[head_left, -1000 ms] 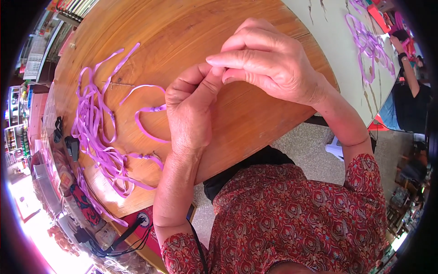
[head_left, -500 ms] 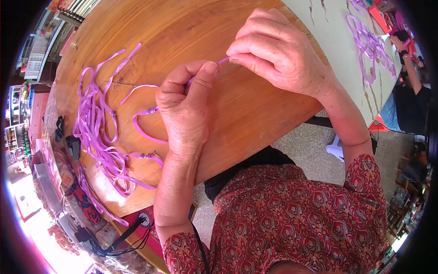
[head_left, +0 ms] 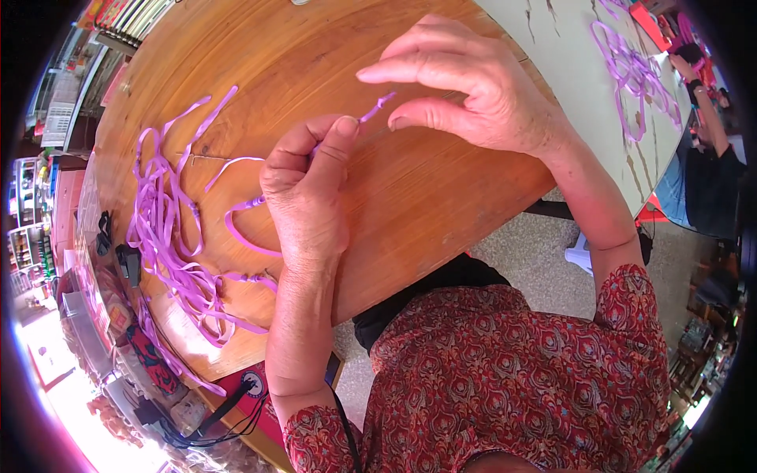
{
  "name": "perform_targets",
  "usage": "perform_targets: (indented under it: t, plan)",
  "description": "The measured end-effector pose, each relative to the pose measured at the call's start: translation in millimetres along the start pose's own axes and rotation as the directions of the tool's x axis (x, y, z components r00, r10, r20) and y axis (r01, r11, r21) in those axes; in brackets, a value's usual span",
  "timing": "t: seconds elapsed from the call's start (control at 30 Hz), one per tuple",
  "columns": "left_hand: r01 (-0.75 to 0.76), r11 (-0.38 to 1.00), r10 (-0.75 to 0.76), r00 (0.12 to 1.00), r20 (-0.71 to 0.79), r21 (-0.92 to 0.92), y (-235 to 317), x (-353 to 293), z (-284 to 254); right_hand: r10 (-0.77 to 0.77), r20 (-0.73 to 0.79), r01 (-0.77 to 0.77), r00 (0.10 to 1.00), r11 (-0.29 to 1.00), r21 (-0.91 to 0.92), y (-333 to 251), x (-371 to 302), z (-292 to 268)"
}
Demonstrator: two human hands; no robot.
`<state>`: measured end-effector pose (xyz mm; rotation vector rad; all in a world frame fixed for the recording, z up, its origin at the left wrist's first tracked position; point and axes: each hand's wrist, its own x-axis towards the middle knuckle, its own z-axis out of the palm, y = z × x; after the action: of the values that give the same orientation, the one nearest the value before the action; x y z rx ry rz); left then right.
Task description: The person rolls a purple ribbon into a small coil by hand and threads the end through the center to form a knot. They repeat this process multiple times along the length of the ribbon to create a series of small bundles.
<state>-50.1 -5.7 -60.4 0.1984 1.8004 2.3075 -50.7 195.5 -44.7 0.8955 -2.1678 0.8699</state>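
Note:
My left hand point(head_left: 307, 181) pinches a narrow purple ribbon point(head_left: 377, 108) between thumb and forefinger. A short end with a small knot or twist sticks out past the fingertips towards the right. My right hand point(head_left: 465, 94) hovers just right of that end, thumb and fingers spread apart with nothing between them. Below and left of my left hand, a purple ribbon loop point(head_left: 233, 225) with a wrapped section curves over the wood. A tangled pile of purple ribbon point(head_left: 169, 229) lies at the left of the table. What sits inside my left fist is mostly hidden.
The wooden table point(head_left: 410, 209) has a curved left edge, with cables and a black clip-like object point(head_left: 128, 260) beside it. A pale table point(head_left: 579, 79) adjoins at the right, bearing more purple ribbon point(head_left: 635, 75). Another person's arm point(head_left: 708, 114) reaches in there.
My right hand has let go of the ribbon end, and its thumb and fingers have spread apart. My left hand has shifted slightly left and down, still pinching the ribbon.

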Motion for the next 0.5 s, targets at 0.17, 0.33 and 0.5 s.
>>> perform_targets:
  t: [0.17, 0.33, 0.5]
  plan:
    - [0.019, 1.0, -0.018, 0.999, 0.03, -0.017, -4.6, -1.9, 3.8, -0.01, 0.102, 0.014, 0.995, 0.999, -0.041, -3.4, -2.5, 0.9]
    - [-0.039, 0.999, 0.039, 0.999, -0.004, 0.005, -3.3, -1.7, 3.1, -0.022, 0.131, 0.046, 0.991, 0.982, -0.183, -7.7, -4.9, -0.2]
    - [-0.033, 0.999, 0.034, 0.998, -0.044, 0.029, -3.3, 0.1, -1.5, -0.064, 0.107, 0.088, 0.992, 0.969, -0.232, -4.2, -6.0, 4.5]
